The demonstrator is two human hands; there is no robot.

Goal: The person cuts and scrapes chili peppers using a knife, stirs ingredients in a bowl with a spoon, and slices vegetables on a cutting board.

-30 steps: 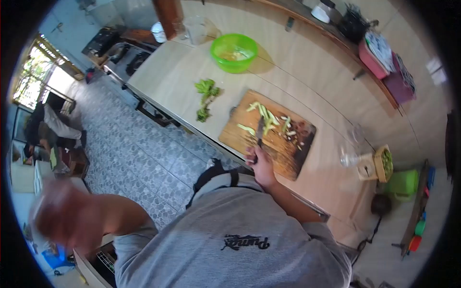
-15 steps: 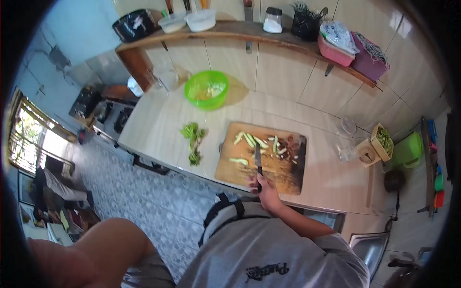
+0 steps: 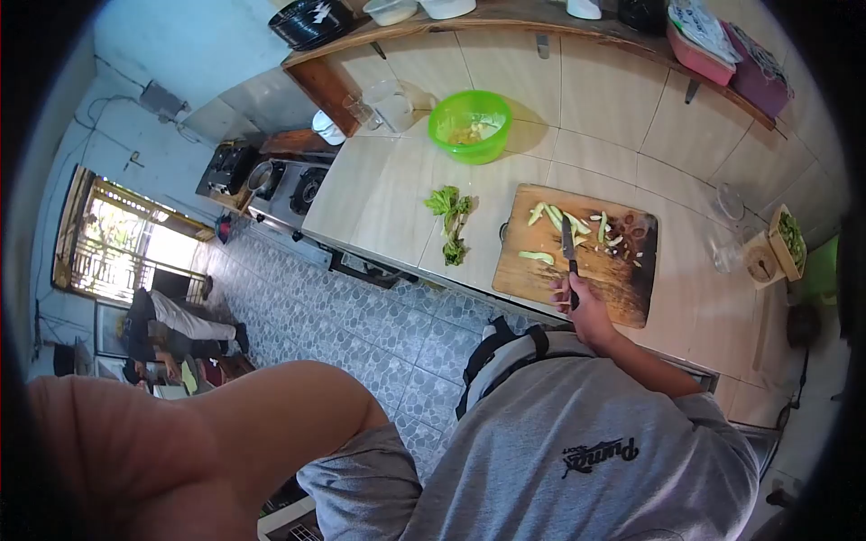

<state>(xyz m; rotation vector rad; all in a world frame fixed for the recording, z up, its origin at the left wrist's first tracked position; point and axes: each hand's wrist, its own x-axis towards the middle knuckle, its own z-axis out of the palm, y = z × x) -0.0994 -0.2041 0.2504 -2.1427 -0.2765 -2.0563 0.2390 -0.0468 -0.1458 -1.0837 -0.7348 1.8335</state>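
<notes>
My right hand [image 3: 586, 307] is closed around the black handle of a kitchen knife [image 3: 568, 243]. Its blade points away from me over a wooden cutting board [image 3: 532, 279]. Pale green vegetable strips [image 3: 537, 258] lie near the blade, with small white and brown-red pieces towards the board's right side. My left arm is raised close to the camera; the base of my left hand [image 3: 126, 460] fills the lower left, and its fingers are out of sight. Leafy greens [image 3: 448, 216] rest on the counter left of the board.
A green bowl [image 3: 469, 144] with pale food inside stands behind the greens. Glass jugs [image 3: 388, 104] are at the back left, and a stove [image 3: 289, 185] lies beyond. Containers [image 3: 767, 257] stand to the right. A shelf [image 3: 487, 20] runs above. Another person [image 3: 180, 325] is across the room.
My view has turned left, so the counter and board appear further right and higher. My left arm fills more of the picture. My right hand keeps hold of the knife over the board.
</notes>
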